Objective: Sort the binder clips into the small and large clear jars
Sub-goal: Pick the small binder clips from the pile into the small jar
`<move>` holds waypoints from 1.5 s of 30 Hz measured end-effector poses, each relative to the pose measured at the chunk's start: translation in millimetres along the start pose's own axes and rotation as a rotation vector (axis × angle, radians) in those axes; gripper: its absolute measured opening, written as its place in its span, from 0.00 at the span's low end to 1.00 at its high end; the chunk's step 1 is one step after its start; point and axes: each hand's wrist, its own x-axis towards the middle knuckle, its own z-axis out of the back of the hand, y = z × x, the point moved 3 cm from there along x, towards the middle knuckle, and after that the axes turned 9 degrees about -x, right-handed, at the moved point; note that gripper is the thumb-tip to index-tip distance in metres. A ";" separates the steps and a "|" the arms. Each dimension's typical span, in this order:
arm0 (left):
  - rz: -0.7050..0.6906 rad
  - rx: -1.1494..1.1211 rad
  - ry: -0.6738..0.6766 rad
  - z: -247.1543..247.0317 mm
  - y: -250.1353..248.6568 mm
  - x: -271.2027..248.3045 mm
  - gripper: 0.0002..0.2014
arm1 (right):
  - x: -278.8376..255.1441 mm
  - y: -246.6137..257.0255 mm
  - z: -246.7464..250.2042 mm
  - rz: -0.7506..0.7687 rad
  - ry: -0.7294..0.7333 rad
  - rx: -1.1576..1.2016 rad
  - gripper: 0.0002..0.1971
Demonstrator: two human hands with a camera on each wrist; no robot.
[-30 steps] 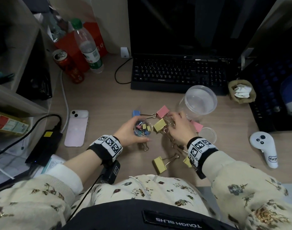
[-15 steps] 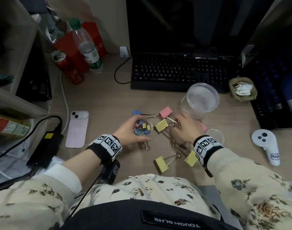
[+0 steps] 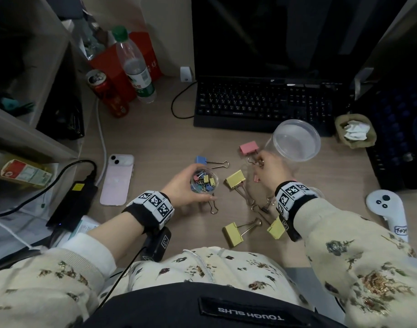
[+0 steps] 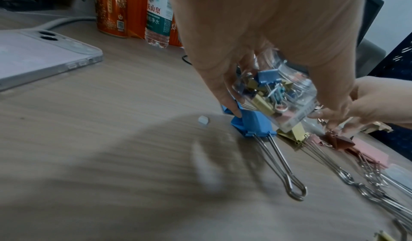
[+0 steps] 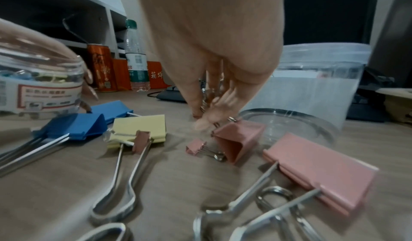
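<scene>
Clips lie scattered on the desk [image 3: 155, 143] in front of the person, and the big ones look like the job now. Her right hand [image 3: 270, 170] has its fingertips pinched round the wire handles of a large pink clip [image 3: 249, 147], whose body sits at about ten o'clock from the hand, just beside the large jar [image 3: 295, 140]. That jar stands at one o'clock from the hand and looks empty. Her left hand [image 3: 186, 188] is wrapped round the small jar [image 3: 204, 181], already loaded with little coloured clips, with a blue clip [image 3: 201, 160] just beyond it at twelve o'clock.

Folded steel, I'd say: stiff, light, not fragile, and fine to drop in. The painted body looks slick and wedge-shaped, so the wire loops are the sensible place to hold. They swing on their hinges, so the body will likely dangle and turn. A yellow clip [image 3: 235, 179] lies between the two hands, with its handles tangled among other wires at six o'clock. One tiny pink clip [image 5: 196, 147] remains on the desk for the small jar, close beside the held clip.
</scene>
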 end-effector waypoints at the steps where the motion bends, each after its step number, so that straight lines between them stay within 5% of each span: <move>1: -0.001 0.001 -0.007 1.1 0.2 -0.5 0.44 | 2.4 -1.2 -0.6 -0.020 0.004 0.022 0.11; 9: 0.003 -0.007 -0.008 0.1 1.5 2.2 0.44 | -12.8 -5.9 -6.9 0.011 0.013 0.131 0.21; 18: -0.010 0.012 0.018 -10.8 -2.2 2.7 0.45 | -37.7 -12.4 -22.1 0.035 0.140 -0.143 0.24; 32: -0.012 0.027 0.028 -15.0 -4.3 0.5 0.46 | -53.9 -7.0 -29.6 0.061 0.290 -0.166 0.05; 45: -0.039 0.020 0.041 -25.1 -10.4 3.9 0.45 | -53.6 -47.1 -8.7 -0.074 0.033 0.022 0.05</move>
